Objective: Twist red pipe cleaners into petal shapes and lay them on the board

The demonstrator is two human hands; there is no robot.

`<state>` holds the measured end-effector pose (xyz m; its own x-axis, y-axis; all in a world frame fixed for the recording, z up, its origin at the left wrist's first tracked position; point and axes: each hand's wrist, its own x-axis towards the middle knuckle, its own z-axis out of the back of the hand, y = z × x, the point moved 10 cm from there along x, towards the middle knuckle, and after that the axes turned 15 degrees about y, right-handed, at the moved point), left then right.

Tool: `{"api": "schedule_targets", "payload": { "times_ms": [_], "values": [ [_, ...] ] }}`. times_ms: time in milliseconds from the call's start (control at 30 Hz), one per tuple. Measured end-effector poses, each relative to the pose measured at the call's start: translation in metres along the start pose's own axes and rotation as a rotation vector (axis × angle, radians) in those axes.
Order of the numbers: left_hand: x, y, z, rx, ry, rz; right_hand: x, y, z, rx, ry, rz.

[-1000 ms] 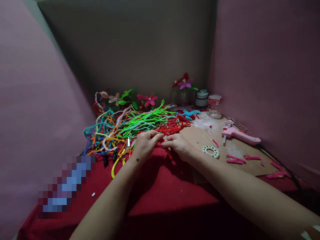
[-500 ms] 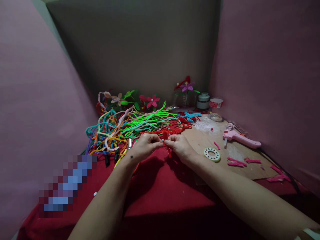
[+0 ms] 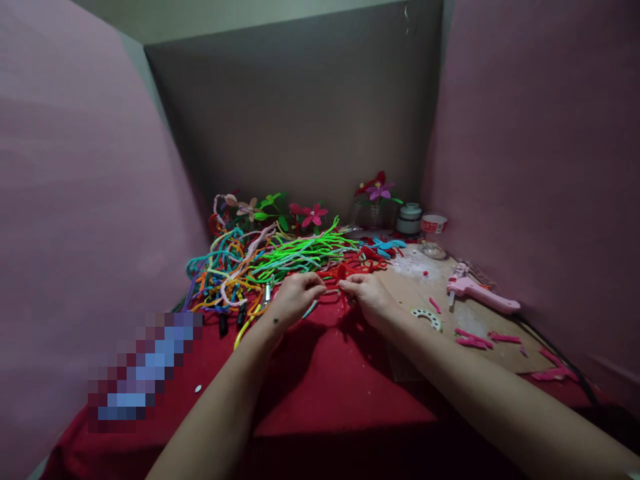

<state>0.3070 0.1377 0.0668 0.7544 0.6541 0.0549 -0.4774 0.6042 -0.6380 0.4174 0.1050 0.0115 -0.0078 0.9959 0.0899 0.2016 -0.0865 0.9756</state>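
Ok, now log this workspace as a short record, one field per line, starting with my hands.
Right hand: pinching a red fuzzy piece
Left hand: beside the right; anything held is too small to tell
Stems: bright green bundle, beyond the hands
Cardboard: pink glue gun, pale ring with holes, pink strips
Back: pink flower, purple flower, lidded pot
Table cover: red cloth

One head-worn camera looks forward and down from close above the person's arms (image 3: 213,407), past the left hand (image 3: 296,297) and right hand (image 3: 369,297), across the table (image 3: 310,393) to the wall (image 3: 300,127).
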Motion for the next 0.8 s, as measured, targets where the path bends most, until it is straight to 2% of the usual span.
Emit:
{"api": "schedule_targets", "payload": {
  "times_ms": [133,233,367,467,567,633,700,767,800],
  "values": [
    [-0.004,0.028,0.007,-0.579,-0.113,0.077,0.007,0.003,-0.007,0.118,0.070,-0.007],
    [-0.002,0.026,0.003,-0.686,-0.095,0.044,0.009,0.001,-0.005,0.183,0.068,-0.019],
    [0.002,0.022,-0.007,-0.586,-0.012,0.060,0.008,-0.004,-0.005,0.177,0.114,-0.021],
    [0.004,0.025,-0.013,-0.476,-0.017,0.097,0.006,-0.011,-0.009,0.182,0.146,-0.023],
    [0.008,0.021,-0.013,-0.338,-0.030,0.058,0.004,-0.017,-0.009,0.159,0.125,-0.050],
    [0.006,0.019,-0.005,-0.261,-0.069,0.039,0.002,-0.016,-0.007,0.135,0.095,-0.050],
    [-0.005,0.022,0.016,-0.184,-0.179,0.061,0.001,-0.014,-0.004,0.132,0.081,-0.031],
    [-0.022,0.027,0.040,-0.007,-0.280,0.146,-0.001,-0.013,-0.003,0.150,0.093,-0.013],
    [-0.031,0.030,0.046,0.152,-0.271,0.223,-0.001,-0.013,-0.003,0.157,0.108,-0.009]
  ]
}}
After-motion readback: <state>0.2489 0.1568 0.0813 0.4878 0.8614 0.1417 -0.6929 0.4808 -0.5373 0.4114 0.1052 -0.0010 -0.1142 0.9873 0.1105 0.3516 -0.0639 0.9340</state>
